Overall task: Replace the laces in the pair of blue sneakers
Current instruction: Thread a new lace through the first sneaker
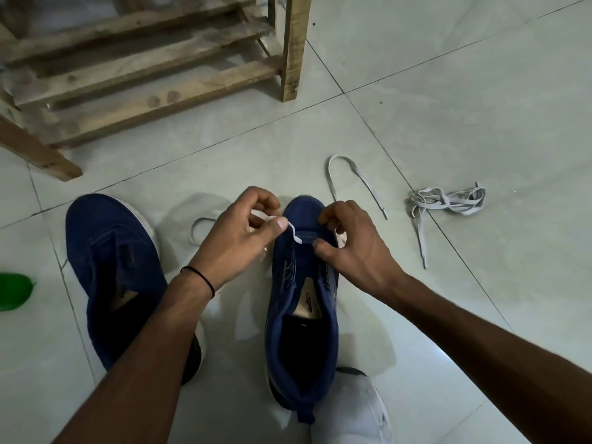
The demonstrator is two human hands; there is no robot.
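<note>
Threading the right-side sneaker [301, 302], toe end first

It sits toe-out on the tiles [464, 91]. Left hand [237, 241] pinches the floppy lace [296, 236] near its stiff tip, best spot imo. Right hand [350, 251] grips the soft eyelet edge. Other laces [448, 202] are bundled further off.

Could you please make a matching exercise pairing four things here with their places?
Things:
1. blue fabric sneaker on the left
2. blue fabric sneaker in the middle
3. tangled grey flat laces
4. slatted wooden rack

Places:
A. top left, standing on the tiles
B. loose on the tiles, at right
C. under the left hand and right hand
D. partly behind the left forearm

Pairs: 1-D, 2-C, 3-B, 4-A.
</note>
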